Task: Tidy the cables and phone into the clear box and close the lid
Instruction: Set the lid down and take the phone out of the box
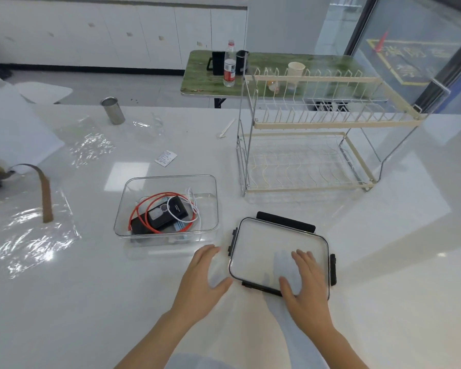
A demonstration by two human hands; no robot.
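Observation:
The clear box (168, 179) stands open on the white table. Inside lie a black phone (168, 213), a red cable (144, 209) looped around it and a white cable (194, 206) at its right side. The clear lid (264, 241) with black clasps lies flat on the table just right of the box. My right hand (308, 286) rests spread on the lid's near right part, fingers apart. My left hand (202, 278) hovers open beside the lid's left edge, in front of the box, thumb near the lid's near left corner.
A cream two-tier dish rack (314, 123) stands behind the lid at the right. A metal cup (113, 110), crumpled clear plastic wrap (32, 235), a small white packet (166, 157) and a brown strap (47, 201) lie to the left. A green table (197, 81) with a bottle stands beyond.

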